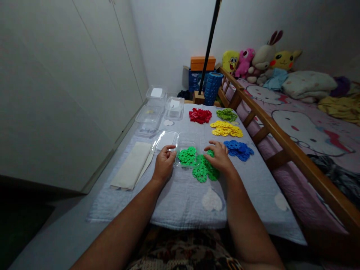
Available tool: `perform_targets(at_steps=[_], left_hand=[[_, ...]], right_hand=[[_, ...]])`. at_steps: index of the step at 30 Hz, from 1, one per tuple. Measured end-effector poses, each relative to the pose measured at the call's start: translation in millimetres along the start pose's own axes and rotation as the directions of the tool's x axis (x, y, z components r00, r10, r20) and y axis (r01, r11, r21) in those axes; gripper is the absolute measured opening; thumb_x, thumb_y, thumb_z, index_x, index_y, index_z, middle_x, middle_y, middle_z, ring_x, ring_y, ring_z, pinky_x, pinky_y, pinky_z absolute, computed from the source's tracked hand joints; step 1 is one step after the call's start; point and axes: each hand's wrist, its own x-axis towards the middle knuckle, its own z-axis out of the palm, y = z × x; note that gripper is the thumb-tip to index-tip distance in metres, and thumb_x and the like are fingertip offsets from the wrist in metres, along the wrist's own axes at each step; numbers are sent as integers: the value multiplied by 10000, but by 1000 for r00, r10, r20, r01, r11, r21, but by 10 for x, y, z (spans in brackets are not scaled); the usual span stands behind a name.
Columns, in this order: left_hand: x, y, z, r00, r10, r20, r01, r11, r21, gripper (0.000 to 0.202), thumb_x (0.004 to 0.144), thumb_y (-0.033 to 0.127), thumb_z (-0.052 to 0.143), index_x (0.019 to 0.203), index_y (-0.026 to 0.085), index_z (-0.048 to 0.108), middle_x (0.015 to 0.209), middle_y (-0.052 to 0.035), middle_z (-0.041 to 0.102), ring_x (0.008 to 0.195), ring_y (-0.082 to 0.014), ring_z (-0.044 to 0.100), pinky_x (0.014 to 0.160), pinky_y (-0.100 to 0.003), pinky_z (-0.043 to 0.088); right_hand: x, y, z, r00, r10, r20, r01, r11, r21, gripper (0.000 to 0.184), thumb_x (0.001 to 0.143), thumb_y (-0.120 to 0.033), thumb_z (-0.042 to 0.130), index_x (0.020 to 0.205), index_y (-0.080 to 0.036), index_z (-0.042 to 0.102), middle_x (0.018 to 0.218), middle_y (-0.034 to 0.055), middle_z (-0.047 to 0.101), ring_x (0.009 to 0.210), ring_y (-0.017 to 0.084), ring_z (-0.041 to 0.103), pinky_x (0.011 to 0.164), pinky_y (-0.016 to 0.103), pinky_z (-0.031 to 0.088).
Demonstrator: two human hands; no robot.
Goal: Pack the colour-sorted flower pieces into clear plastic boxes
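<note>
My left hand (pixel 164 163) grips the near left edge of a clear plastic box (pixel 188 144) that holds several green snowflake pieces (pixel 187 155). Its clear lid (pixel 165 140) lies open to the left. My right hand (pixel 219 157) rests on a pile of green pieces (pixel 204 170) beside the box, fingers curved and spread over them. Both hands sit on a light blue quilt (pixel 182 202).
Piles of red (pixel 200 115), lime (pixel 226 114), yellow (pixel 226 129) and blue (pixel 238 149) pieces lie beyond. Clear containers (pixel 150 116) stand at the far left; a folded white cloth (pixel 132 165) is at the left. A wooden bed rail (pixel 281 140) runs along the right, with plush toys (pixel 261 58) behind.
</note>
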Motion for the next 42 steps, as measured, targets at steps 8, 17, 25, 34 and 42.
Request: perform_targets(at_steps=[8,17,25,34,42], left_hand=[[-12,47,13,1000,-20,-10,20,999,-28,372,833,436,701,1110,190,663,582,94,384,505,-95,318,503,-219,231],[-18,57,17,1000,-15,-2,15,999,-35,373,853,443,681,1120,184,660,587,89,393,515,-96,338,512,-216,241],[-21,82,20,999,-35,4,36,998,-48,390,828,449,701,1111,184,659,575,94,385,502,-93,310,501,-219,218],[-4,38,2,999,-48,16,48,997,-62,410,824,469,710,1120,190,656,579,91,406,506,-95,326,500,-215,229],[-9,37,7,999,-43,21,44,996,-74,409,831,462,709,1131,191,654,585,87,433,507,-94,345,506,-215,250]], right_hand=[[-33,-7,87,986,-70,152,76,997,-34,240,769,-309,788,1002,-272,743,1383,96,622,1360,338,444,1137,574,302],[48,10,127,1000,-21,-21,24,986,164,77,796,-234,699,872,-238,712,1098,70,674,1134,275,572,1047,458,396],[49,-171,-8,941,40,-337,95,923,374,88,873,-303,642,825,-239,679,795,10,631,833,223,598,858,377,464],[-50,-438,112,975,-170,-146,198,959,201,119,862,-224,652,854,-276,759,1102,55,678,1153,263,553,1071,457,383],[-72,-453,147,968,-250,-36,252,964,90,144,803,-172,643,786,-263,753,1358,50,637,1367,324,428,1183,558,254]])
